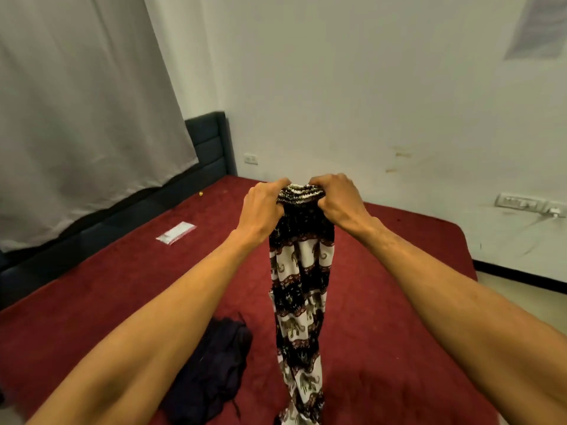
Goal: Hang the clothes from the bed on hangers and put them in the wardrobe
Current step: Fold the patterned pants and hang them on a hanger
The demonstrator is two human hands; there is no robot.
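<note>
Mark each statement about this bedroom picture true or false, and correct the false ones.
1. Both hands grip the patterned garment at its gathered top. True: left hand and right hand hold it.
2. The patterned garment lies flat on the bed. False: it hangs down from the hands.
3. A dark garment lies crumpled on the red bed cover. True.
4. A hanger is in the right hand. False: no hanger is visible.
5. The small clear packet lies to the right of the arms. False: it lies to the left, near the curtain.
</note>
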